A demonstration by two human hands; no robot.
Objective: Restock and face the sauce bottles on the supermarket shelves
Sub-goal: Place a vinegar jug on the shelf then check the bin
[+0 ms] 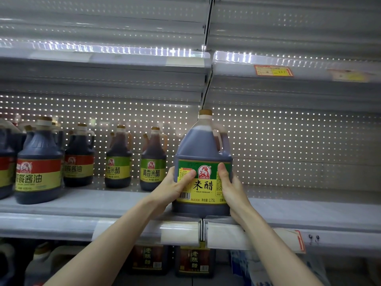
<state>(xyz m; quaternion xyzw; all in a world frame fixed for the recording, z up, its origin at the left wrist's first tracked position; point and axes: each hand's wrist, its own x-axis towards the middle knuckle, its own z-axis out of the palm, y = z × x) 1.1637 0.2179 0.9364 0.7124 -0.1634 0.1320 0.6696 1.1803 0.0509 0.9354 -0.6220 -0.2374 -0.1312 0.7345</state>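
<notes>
left hand (173, 187) | right hand (231, 187) | both grips clasp rice vinegar jug (203, 162) | on shelf (309, 209)

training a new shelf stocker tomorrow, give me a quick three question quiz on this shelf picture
1. True or false: the left hand and the right hand both grip the big jug.
2. The jug's label faces: A toward the person, B away from the person, C sideways.
3. Which English words are printed on that label?
Key: 1 true; 2 A; 3 rice vinegar.
</notes>
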